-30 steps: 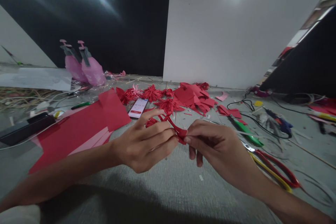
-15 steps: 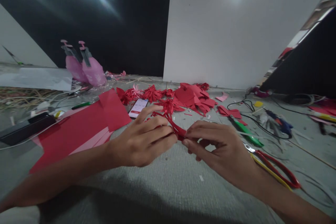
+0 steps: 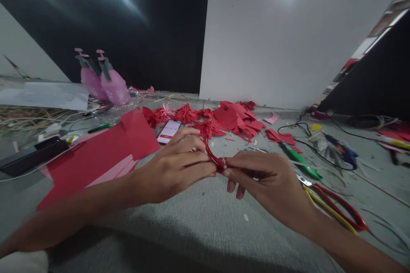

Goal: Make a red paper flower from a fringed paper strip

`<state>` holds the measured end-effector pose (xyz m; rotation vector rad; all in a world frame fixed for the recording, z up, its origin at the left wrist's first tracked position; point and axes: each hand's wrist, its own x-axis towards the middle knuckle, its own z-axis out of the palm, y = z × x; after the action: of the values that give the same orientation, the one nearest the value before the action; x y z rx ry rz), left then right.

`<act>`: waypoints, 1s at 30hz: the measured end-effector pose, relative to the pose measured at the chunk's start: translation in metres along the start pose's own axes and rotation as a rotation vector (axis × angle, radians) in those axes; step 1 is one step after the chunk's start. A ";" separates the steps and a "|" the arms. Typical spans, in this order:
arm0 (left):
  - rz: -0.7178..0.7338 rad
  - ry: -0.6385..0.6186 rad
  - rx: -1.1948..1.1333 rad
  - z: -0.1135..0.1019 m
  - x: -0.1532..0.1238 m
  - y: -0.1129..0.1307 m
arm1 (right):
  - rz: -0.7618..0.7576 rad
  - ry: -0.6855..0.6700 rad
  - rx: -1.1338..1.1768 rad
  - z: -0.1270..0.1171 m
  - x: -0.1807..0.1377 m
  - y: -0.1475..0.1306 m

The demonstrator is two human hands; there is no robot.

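Between my two hands, above the grey floor, is a red paper strip (image 3: 211,152) cut into thin fringes and curling upward. My left hand (image 3: 174,166) grips its left part, fingers bent around it and partly hiding it. The thumb and forefinger of my right hand (image 3: 264,179) pinch the strip's right end, where a small pale edge shows. Just beyond my hands lie finished-looking red fringed paper flowers (image 3: 186,114) and a pile of cut red paper pieces (image 3: 235,119). A phone (image 3: 169,131) with a lit screen rests behind my left hand.
Red paper sheets (image 3: 92,153) and a black box (image 3: 33,155) lie at left, with pink spray bottles (image 3: 112,83) behind. To the right are red-and-yellow-handled pliers (image 3: 336,207), a green-handled cutter (image 3: 303,162), a blue glue gun (image 3: 341,149) and loose cables.
The strip has turned slightly in my fingers, and its fringes at the left are now more hidden by my left hand. The right fingertips have shifted a little at the strip's end.
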<state>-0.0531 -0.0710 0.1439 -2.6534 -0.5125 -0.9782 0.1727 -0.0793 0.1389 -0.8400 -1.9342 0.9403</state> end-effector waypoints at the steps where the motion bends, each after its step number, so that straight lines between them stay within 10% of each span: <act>1: -0.002 -0.002 -0.003 0.000 0.000 0.000 | -0.005 -0.007 0.005 0.000 0.000 0.000; 21: -0.584 0.024 -0.501 0.007 0.000 0.008 | -0.457 -0.117 -0.369 -0.010 -0.001 0.016; 27: -0.420 0.021 -0.227 0.005 -0.002 0.004 | -0.735 0.044 -0.845 -0.016 -0.006 0.020; 30: -0.207 0.028 -0.050 0.004 -0.002 0.003 | -0.594 0.087 -0.717 -0.014 -0.004 0.019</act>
<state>-0.0510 -0.0728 0.1389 -2.6662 -0.7793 -1.0979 0.1902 -0.0690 0.1268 -0.5937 -2.2700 -0.1586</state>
